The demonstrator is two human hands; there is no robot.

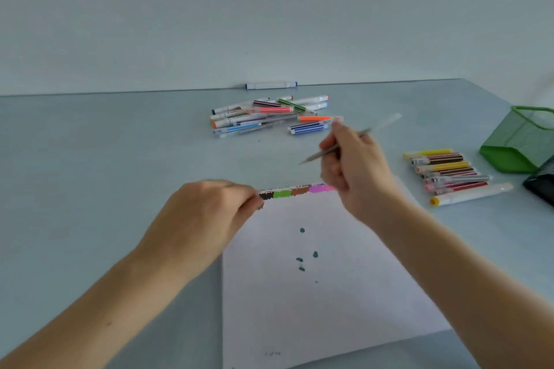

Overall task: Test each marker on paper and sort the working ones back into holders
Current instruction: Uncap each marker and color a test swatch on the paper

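A white sheet of paper lies on the table with a band of coloured test patches along its far edge and a few dark green blots in the middle. My left hand rests on the sheet's far left corner with its fingers curled, holding it down. My right hand hovers above the far edge and grips a thin grey pen, tip pointing left and slightly down, off the paper. A loose pile of markers lies further back. A second group of markers lies in a row at the right.
A green mesh holder lies tipped at the right edge, with a dark holder just in front of it. One white marker with blue ends lies against the wall. The table is pale blue-grey.
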